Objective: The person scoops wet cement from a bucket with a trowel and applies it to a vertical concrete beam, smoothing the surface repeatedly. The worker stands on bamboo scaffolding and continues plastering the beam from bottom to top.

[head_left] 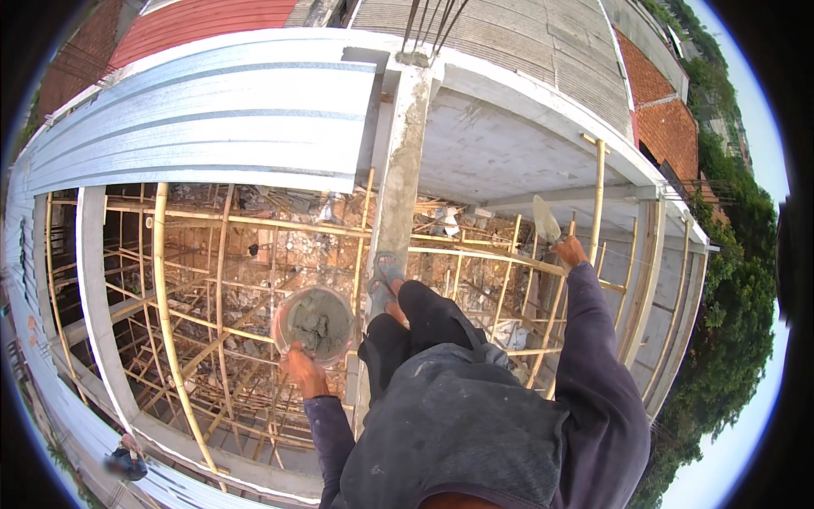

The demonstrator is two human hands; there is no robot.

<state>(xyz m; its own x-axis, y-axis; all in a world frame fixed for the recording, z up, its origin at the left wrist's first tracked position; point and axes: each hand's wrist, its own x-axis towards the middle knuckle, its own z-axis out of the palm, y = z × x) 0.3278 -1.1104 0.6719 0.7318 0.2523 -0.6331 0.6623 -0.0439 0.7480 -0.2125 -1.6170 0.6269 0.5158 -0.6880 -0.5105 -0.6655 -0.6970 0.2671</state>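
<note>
My left hand [303, 371] grips the near rim of a reddish bucket [277, 327], holding it out to the left of my legs. Wet grey mortar [319, 322] lies inside, with a rough lump in its middle. Out to the right, my right hand [570, 250] is closed round the handle of a pointed trowel [546, 221]. Its blade points up and away, and looks coated with grey. Both my feet [387, 277] stand on a narrow concrete beam [404, 161] that runs straight ahead.
Bamboo scaffolding poles [165, 280] cross the deep opening on both sides, with rubble [288, 229] far below. Pale metal roof sheets [220, 110] lie ahead left. Bare rebar [430, 24] sticks up at the beam's far end. Another person [127, 462] is at the lower left.
</note>
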